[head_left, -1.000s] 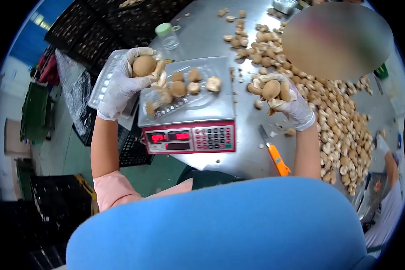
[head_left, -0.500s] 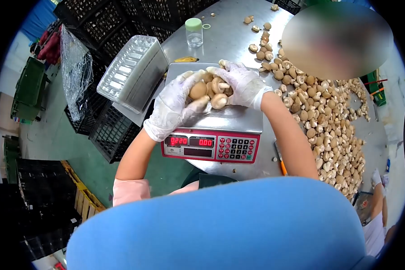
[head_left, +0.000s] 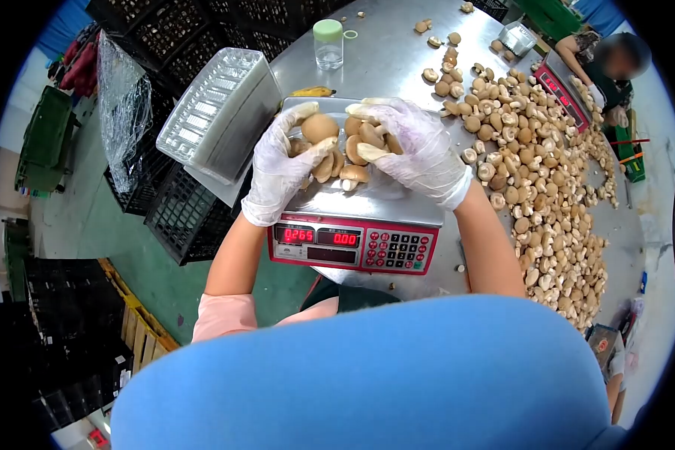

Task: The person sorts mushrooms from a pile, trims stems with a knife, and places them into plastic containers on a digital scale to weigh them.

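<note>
Several brown-capped mushrooms (head_left: pixel 320 128) lie heaped on the steel pan of a red digital scale (head_left: pixel 352 244), whose lit display reads 0.265 and 0.00. From the left, my left hand (head_left: pixel 274 166), in a whitish glove, curls its fingers and thumb around part of the heap. My right hand (head_left: pixel 421 150), gloved the same way, cups mushrooms on the other side, the thumb over a cap. A narrow gap separates the two hands, and a mushroom with a pale stem (head_left: pixel 354 176) lies in it near the front. My palms hide some of the mushrooms.
A large pile of mushrooms (head_left: pixel 555 217) spreads over the steel table on the right. Stacked clear plastic trays (head_left: pixel 217 112) stand left of the scale. Behind are a green-lidded bottle (head_left: pixel 328 46) and a banana (head_left: pixel 313 91). Across the table, another person works by a second red scale (head_left: pixel 562 97).
My hands have moved apart, and the mushrooms between them have spread out over the pan. The display has gone from 0.220 to 0.265.
</note>
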Motion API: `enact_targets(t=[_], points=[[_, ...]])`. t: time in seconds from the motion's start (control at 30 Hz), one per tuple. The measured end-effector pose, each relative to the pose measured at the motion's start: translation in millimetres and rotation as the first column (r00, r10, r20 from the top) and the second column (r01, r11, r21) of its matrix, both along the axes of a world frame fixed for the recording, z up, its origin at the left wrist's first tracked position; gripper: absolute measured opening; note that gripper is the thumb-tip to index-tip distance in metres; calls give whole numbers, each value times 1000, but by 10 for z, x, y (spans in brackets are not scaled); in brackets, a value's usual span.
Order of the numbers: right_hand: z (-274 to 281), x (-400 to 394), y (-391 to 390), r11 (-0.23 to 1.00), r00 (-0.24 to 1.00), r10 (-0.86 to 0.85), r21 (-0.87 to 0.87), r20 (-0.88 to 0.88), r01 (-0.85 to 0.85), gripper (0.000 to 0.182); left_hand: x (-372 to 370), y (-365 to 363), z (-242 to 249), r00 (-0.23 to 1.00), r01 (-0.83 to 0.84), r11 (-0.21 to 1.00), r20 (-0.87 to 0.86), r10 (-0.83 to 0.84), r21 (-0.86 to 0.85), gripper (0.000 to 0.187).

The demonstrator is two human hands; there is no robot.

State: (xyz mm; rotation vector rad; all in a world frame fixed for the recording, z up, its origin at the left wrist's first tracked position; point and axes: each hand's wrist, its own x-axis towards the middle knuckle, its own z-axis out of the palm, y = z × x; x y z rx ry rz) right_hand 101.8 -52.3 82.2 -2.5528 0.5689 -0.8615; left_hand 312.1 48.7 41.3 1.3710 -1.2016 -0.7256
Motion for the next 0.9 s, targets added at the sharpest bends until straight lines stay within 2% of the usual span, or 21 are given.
enact_targets(t=[0.03, 0.07, 0.1, 0.13, 0.17, 0.2, 0.23, 0.3, 0.33, 0.37, 0.4, 0.43, 0.47, 0.5, 0.57, 0.63, 0.7, 0.77, 0.8, 0.83, 0.9], points=[[-1, 36, 24, 1000, 999, 2, 17, 32, -3, 43, -32, -24, 42, 998, -59, 998, -41, 58, -20, 55], [-17, 68, 3, 999, 996, -9, -51, 94, 13, 39, -32, -67, 49, 999, -48, 993, 0, 48, -111, 55], [-15, 73, -1, 999, 995, -10, -49, 95, 15, 39, -33, -109, 54, 998, -34, 979, 42, 44, -199, 55], [-4, 68, -2, 998, 987, -54, -10, 151, 56, 38, -1, -158, 57, 901, 57, 979, 433, 34, -196, 50], [9, 57, -13, 995, 974, -99, 30, 203, 95, 37, -26, -155, 51, 750, 110, 984, 662, 9, -139, 46], [-2, 9, -66, 990, 967, -95, -79, 236, 116, 37, -51, -152, 44, 549, 159, 982, 836, -3, -100, 44], [8, -81, -79, 990, 967, -96, -82, 235, 118, 37, -25, -136, 14, 550, 161, 982, 835, -2, -104, 44], [52, -300, -65, 965, 952, -203, -119, 231, 234, 37, 73, -118, -33, 238, 260, 964, 971, -9, -54, 47], [28, -435, -62, 967, 938, -252, 23, 240, 254, 36, 72, -129, 7, 201, 259, 966, 979, -36, -18, 47], [7, -602, -84, 960, 932, -278, 89, 232, 264, 35, 125, -127, 73, 329, 324, 942, 944, -24, -89, 44], [-12, -751, -91, 928, 909, -359, 185, 214, 323, 35, 192, -138, 98, 579, 306, 950, 805, -129, -68, 45], [-40, -898, -87, 884, 882, -433, 280, 187, 375, 34, 123, -70, 272, 855, 272, 962, 450, -258, 34, 47], [-97, -1065, -86, 839, 853, -484, 383, 196, 388, 35, 53, 0, 447, 977, 213, 974, -20, -213, 72, 49], [-172, -1242, -77, 783, 824, -532, 485, 194, 391, 35, 158, 6, 408, 988, 153, 987, 14, -154, 43, 49], [-341, -1620, 6, 759, 777, -615, 362, 130, 541, 35, 316, 69, 420, 997, 67, 998, 32, -66, -22, 49], [-554, -1996, 150, 729, 747, -659, 314, 84, 608, 35, 445, 187, 410, 997, 72, 996, -17, -73, -44, 46], [-854, -2401, 373, 570, 623, -782, 394, -9, 721, 34, 644, 260, 347, 962, 11, 996, 273, 13, -89, 43], [-958, -2614, 659, 548, 578, -809, 219, -108, 807, 34, 658, 378, 400, 945, -13, 999, 327, 29, -49, 42], [-990, -2675, 741, 486, 545, -827, 315, -133, 815, 33, 666, 414, 398, 942, -23, 999, 332, 36, -44, 42], [-1045, -2697, 770, 489, 550, -825, 320, -132, 811, 33, 664, 434, 391, 944, -21, 1000, 330, 25, -17, 42], [-1138, -2766, 844, 439, 524, -851, 494, -39, 750, 33, 611, 456, 373, 943, -9, 1000, 331, 7, 6, 42]])
